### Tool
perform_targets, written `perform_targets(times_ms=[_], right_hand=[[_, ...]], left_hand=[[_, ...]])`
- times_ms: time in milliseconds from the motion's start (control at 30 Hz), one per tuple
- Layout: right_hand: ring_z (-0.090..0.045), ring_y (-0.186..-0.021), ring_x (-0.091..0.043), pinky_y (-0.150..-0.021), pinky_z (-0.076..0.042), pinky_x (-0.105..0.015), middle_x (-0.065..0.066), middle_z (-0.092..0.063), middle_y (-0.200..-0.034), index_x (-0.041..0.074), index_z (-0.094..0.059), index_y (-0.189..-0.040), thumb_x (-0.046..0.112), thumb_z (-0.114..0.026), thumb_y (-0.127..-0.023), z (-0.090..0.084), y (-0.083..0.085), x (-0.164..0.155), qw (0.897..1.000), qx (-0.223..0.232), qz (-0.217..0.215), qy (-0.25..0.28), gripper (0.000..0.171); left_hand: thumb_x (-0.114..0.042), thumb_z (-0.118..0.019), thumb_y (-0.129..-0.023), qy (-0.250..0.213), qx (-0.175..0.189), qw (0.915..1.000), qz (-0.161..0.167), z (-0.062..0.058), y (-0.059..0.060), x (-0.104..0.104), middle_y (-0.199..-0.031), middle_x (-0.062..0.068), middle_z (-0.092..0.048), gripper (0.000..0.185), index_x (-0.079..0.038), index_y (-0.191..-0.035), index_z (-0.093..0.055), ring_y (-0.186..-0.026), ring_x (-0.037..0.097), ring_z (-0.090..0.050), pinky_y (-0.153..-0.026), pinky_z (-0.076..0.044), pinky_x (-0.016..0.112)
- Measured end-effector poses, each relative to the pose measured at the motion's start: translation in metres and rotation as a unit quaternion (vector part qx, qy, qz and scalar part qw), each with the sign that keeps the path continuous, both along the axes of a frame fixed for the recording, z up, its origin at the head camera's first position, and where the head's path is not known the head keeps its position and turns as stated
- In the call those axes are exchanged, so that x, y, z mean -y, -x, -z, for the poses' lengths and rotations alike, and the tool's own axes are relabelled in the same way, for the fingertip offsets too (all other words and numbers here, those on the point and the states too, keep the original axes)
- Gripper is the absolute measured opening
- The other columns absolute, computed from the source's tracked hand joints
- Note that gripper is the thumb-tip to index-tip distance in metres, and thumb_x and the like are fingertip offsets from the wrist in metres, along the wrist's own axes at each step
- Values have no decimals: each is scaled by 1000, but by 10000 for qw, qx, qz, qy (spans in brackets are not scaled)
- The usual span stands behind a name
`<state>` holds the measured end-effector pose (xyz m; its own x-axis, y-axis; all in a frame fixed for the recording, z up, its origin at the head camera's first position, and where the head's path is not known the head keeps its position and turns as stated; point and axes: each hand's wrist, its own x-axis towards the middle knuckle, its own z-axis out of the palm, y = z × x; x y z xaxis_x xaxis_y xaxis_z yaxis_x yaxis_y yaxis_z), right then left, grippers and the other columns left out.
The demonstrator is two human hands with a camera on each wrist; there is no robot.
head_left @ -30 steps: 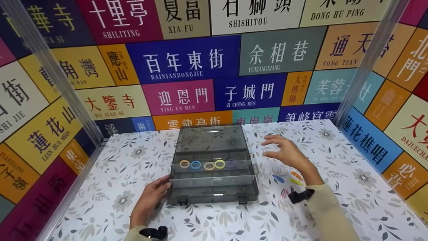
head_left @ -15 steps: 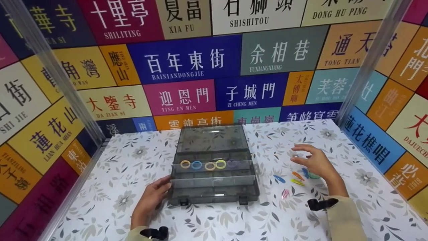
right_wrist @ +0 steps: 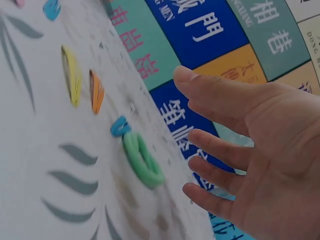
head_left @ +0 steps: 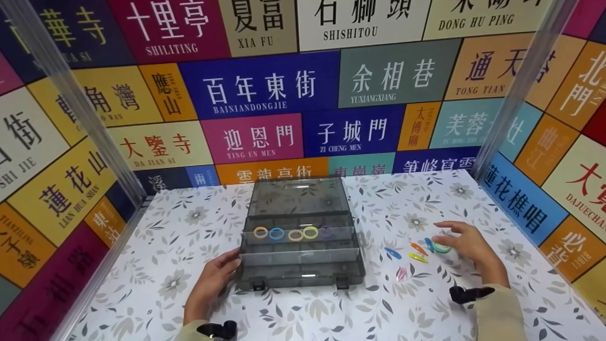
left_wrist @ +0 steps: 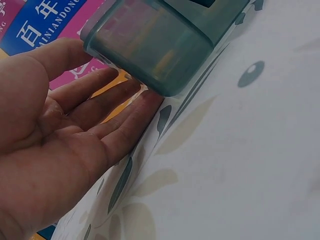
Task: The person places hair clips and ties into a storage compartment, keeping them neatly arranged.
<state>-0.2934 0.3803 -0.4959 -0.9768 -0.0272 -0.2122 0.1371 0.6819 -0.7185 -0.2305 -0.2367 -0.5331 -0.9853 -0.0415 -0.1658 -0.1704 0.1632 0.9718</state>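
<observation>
A smoky clear plastic compartment box [head_left: 303, 274] stands with its lid raised on the patterned table. My left hand [head_left: 213, 279] rests at the box's left side; the left wrist view shows its fingers loosely extended at a lower corner. In the box's middle row sit several hair ties, among them a blue hair tie [head_left: 276, 233] and a yellow hair tie [head_left: 310, 232]. My right hand [head_left: 473, 244] hovers by a green hair tie [right_wrist: 142, 160], fingers apart and holding nothing. Touching that tie is a blue hair clip [right_wrist: 120, 127].
Left of the green tie lie an orange hair clip [head_left: 417, 249], a yellow hair clip [head_left: 418, 257], another blue hair clip [head_left: 392, 253] and a pink hair clip [head_left: 401, 273]. Behind the table rises a wall of coloured signs, with clear posts at both corners.
My right hand has moved from beside the box, rightward and toward me, to the green hair tie. My left hand has stayed at the box.
</observation>
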Motion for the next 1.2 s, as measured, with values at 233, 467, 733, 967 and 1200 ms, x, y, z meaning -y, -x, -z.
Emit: perform_targets(times_ms=[233,467,733,967,1200], right_hand=[[-15,-146,-57,-116,-27,-69,-37,-15,-160,6,-39,-153,49,-77,-85,14,-3,-14,9975,550,295,345,89],[-10,-146,-58,-116,-23,-70,-35,-11,-161,6,-46,-149,42,-82,-81,19,-2,-14,9984,410,272,290,85],[-9,-146,-59,-117,-16,-72,-34,-19,-159,-4,-54,-138,28,-83,-82,24,-1,-11,9999,-40,90,104,71],[-11,-146,-59,-118,-15,-72,-34,-21,-158,-5,-59,-131,25,-81,-84,23,-2,-8,9997,-75,225,-78,60],[-12,-145,-60,-117,-14,-72,-36,-24,-156,-5,-64,-123,27,-79,-85,21,-3,-4,9992,-99,274,-268,52]], left_hand=[[-20,-61,-100,-57,-26,10000,-18,1,1,0,-151,15,-51,46,-6,-143,-55,-138,33,-51,-111,-47,46],[-19,-61,-100,-114,-26,9999,-30,2,1,2,-150,16,-52,46,-7,-143,-55,-138,34,-50,-111,-48,46],[-18,-60,-101,-140,28,9999,-47,1,0,3,-152,19,-49,47,-5,-145,-52,-142,37,-45,-115,-42,53],[-19,-61,-100,-151,120,9998,-81,-1,0,1,-151,17,-50,46,-6,-144,-54,-140,35,-47,-113,-44,50],[-19,-61,-100,-169,85,9998,-97,0,1,0,-151,17,-51,46,-5,-144,-55,-139,34,-49,-111,-47,47]])
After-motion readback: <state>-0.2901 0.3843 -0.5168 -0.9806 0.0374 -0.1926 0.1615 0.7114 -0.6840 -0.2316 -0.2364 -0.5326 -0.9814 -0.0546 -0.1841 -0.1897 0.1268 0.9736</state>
